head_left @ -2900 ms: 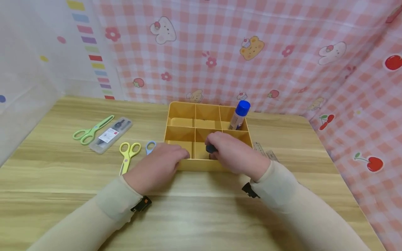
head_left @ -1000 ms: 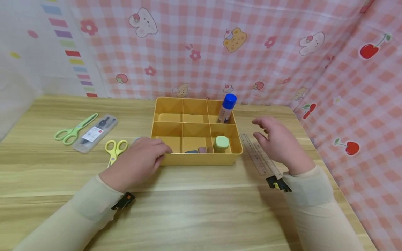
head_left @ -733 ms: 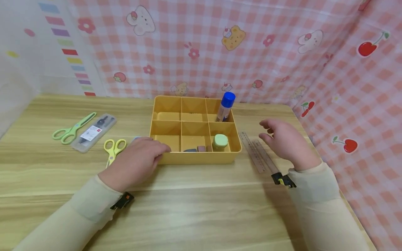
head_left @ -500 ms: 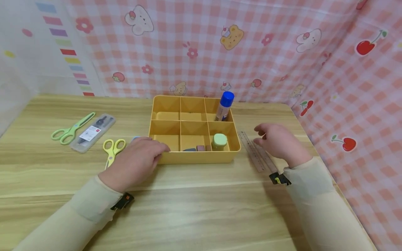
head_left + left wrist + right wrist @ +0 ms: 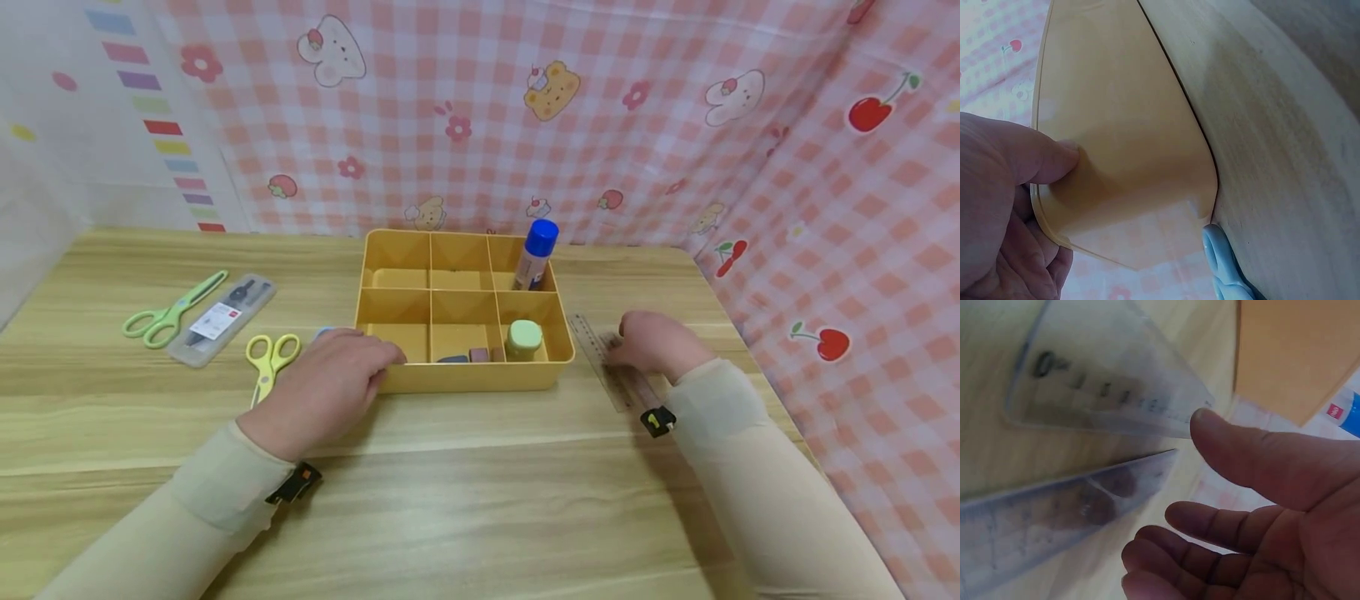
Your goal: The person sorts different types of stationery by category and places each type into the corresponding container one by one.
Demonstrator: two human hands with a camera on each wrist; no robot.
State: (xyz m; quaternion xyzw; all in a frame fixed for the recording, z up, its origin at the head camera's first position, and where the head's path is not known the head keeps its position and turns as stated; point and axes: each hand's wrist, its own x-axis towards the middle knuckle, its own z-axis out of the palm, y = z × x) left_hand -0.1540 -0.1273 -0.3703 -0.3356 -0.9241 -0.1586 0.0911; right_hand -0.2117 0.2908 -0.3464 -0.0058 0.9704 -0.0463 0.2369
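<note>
My left hand (image 5: 326, 387) grips the front left part of the yellow six-compartment box (image 5: 472, 377). In the left wrist view its thumb (image 5: 1054, 162) presses the outer wall while the other fingers curl over the rim. On the right, my right hand (image 5: 656, 346) is low over two clear rulers (image 5: 588, 337) lying beside the box. The right wrist view shows the thumb and fingers parted, the thumb tip overlapping the end of one ruler (image 5: 1104, 387). The other ruler (image 5: 1054, 519) lies near the fingertips.
The box holds a blue-capped glue stick (image 5: 536, 254), a pale green-topped container (image 5: 524, 337) and small blocks (image 5: 478, 356). At left lie green scissors (image 5: 172, 312), a clear compass case (image 5: 225, 317) and yellow scissors (image 5: 267, 360). Blue-handled scissors (image 5: 1225, 262) are by the box.
My right hand left the box's compartments, moved right, and has now lowered onto the rulers. The green-topped container shows in the front right compartment. My left hand stays on the box.
</note>
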